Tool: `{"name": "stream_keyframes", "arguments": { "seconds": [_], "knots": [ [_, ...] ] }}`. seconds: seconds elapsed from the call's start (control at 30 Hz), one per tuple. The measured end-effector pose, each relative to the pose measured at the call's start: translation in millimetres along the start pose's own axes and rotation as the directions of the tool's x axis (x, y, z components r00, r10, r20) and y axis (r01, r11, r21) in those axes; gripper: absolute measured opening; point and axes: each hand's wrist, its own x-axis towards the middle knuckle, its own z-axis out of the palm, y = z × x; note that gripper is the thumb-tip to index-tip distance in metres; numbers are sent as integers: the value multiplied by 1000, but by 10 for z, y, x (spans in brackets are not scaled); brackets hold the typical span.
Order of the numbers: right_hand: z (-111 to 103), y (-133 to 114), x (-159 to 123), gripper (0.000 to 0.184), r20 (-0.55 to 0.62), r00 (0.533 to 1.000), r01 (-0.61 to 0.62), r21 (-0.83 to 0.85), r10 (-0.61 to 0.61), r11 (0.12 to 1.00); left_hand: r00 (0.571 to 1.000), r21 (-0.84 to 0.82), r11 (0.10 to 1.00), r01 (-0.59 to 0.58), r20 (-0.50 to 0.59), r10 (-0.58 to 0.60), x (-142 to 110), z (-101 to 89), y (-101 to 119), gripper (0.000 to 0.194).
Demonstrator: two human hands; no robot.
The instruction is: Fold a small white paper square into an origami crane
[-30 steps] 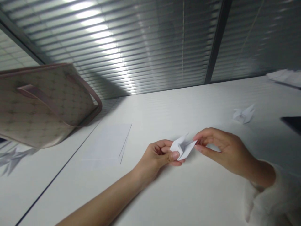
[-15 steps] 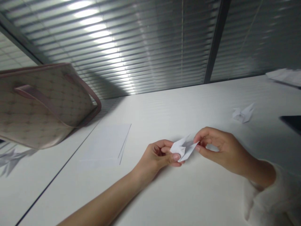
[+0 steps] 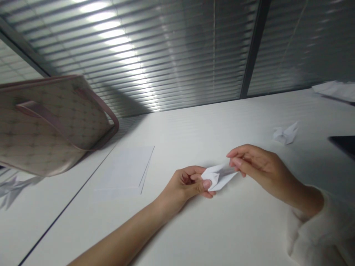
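Observation:
A small piece of folded white paper is held between my two hands above the white table. My left hand grips its left end between thumb and fingers. My right hand pinches the upper right edge with its fingertips. Part of the paper is hidden by my left thumb. A flat sheet of white paper lies on the table to the left of my hands.
A beige patterned tote bag with pink trim stands at the left. A folded paper figure lies at the right, with loose paper beyond it. A dark object sits at the right edge, and window blinds run behind the table.
My right hand has risen slightly and its fingertips have shifted along the paper's upper edge. The folded paper now looks flatter. My left hand has barely moved.

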Motion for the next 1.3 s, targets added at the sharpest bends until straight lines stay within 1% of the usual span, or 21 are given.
{"name": "stream_keyframes", "arguments": {
  "seconds": [0.07, 0.17, 0.33, 0.4, 0.53, 0.6, 0.73, 0.8, 0.87, 0.93, 1.0, 1.17, 1.3],
  "knots": [
    [-8, -1, 16, 9, 18, 1000, 15, -30, -14, 999, 1000, 8, 1000, 6, 30, -6, 2, -12, 6, 25],
    [-5, 8, 36, 6, 62, 997, 40, -28, -38, 999, 1000, -8, 1000, 0, 7, 0, 3, -17, 10, 31],
    [13, 22, 47, 12, 76, 994, -77, 43, 74, 996, 998, -91, 996, -10, -62, 4, 7, 2, 12, 26],
    [19, 27, 42, 12, 81, 993, -87, 54, 83, 995, 997, -101, 995, -13, -77, 5, 11, 4, 11, 25],
    [30, 40, 22, 12, 78, 996, -53, 40, 49, 998, 997, -84, 996, -37, -75, 31, 22, -4, 6, 22],
    [34, 45, 13, 14, 76, 997, -23, 19, 22, 1000, 998, -86, 996, -29, -59, 24, 29, -10, 6, 21],
    [41, 48, 1, 11, 94, 995, 37, -40, -33, 999, 999, -117, 993, 1, -51, -7, 39, -21, 12, 22],
    [47, 49, -3, 11, 69, 998, 4, -36, -1, 999, 998, -136, 991, -2, -65, -7, 39, -21, 15, 24],
    [55, 49, -4, 10, 26, 998, -56, -23, 57, 998, 995, -141, 990, -28, -94, 15, 34, -15, 17, 25],
    [65, 48, -5, 10, -9, 994, -112, -10, 112, 994, 990, -123, 990, -71, -132, 55, 28, -3, 15, 25],
    [77, 44, -6, 10, -20, 990, -142, -9, 142, 990, 987, -86, 992, -91, -142, 78, 25, 11, 5, 27],
    [106, 14, -17, 6, 22, 987, -158, -24, 159, 987, 991, -46, 995, -89, -108, 84, 39, 12, -45, 28],
    [110, -2, -21, 7, 52, 977, -207, 19, 206, 978, 987, -27, 994, -106, -121, 102, 44, -12, -70, 28]
  ]
}}
